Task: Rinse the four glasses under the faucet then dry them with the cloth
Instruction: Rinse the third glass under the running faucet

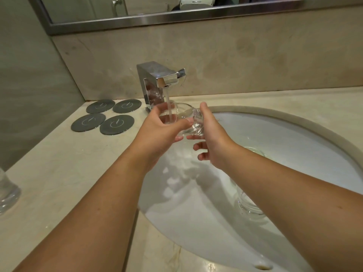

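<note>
Both hands share the grip on one clear glass (187, 119), held over the sink (298, 140) just below the faucet (162, 79). The left hand (163, 124) has its fingers curled round the mouth end, thumb along the near side. The right hand (213, 134) pinches the thick base between its raised thumb and forefinger, while its lower fingers hang loosely curled off the glass. The glass is tipped on its side, mouth to the left and heavy base to the right; it is plain and see-through, and its wet base throws bright glints. A thin stream of water (169, 103) falls from the square chrome spout onto the mouth end, between the left fingers; whether it runs inside or over the wall is hard to tell. A second glass (249, 205) lies low in the white basin, partly hidden behind the right forearm, so its outline is faint. A third glass (7, 193) stands on the pale stone table (59, 173) at the far left, cut off by the picture's edge. Four round dark coasters (110, 116) lie together on the table left of the faucet, each bearing a thin white ring-shaped mark rather than letters. Above the stone back wall a metal-framed mirror (137, 21) is cut off at the top, its reflections too blurred to name.
</note>
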`<state>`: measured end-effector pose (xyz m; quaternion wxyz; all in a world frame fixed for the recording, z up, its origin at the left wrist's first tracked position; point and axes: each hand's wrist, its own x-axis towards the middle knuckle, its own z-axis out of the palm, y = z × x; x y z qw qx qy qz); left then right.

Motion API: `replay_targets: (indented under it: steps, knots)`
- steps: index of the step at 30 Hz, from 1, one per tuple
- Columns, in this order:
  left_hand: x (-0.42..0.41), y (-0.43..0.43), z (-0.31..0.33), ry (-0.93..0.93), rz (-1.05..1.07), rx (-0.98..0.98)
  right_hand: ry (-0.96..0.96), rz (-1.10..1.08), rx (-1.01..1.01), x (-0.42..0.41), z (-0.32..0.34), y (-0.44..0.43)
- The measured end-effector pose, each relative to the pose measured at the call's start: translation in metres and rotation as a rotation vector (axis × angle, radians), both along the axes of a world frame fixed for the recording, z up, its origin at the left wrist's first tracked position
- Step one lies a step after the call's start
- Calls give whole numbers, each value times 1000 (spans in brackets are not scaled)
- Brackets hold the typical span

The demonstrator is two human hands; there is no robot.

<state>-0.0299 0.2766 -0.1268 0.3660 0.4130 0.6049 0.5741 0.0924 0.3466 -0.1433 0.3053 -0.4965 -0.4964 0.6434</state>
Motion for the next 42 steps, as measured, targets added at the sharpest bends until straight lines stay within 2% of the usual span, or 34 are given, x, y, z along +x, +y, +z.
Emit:
replay_targets:
  steps: [8, 14, 20, 24, 29, 35, 42]
  knots:
    - [0, 1, -1, -64, -29, -7, 86, -57, 54, -2, 0, 0]
    - [-2, 3, -3, -11, 22, -83, 99, -75, 118, -2, 2, -2]
    - [-5, 3, -2, 5, 22, -8, -2, -1, 1, -1, 2, -3]
    - [-3, 3, -2, 32, 11, 21, 25, 4, -59, 2, 1, -2]
    - [-3, 4, -3, -53, -24, 20, 100, -38, -14, -1, -2, 1]
    - [-4, 6, -5, -88, 11, -73, 113, -71, 124, -2, -1, 0]
    - [-7, 5, -3, -7, 55, -18, 75, -36, 84, -1, 2, 0]
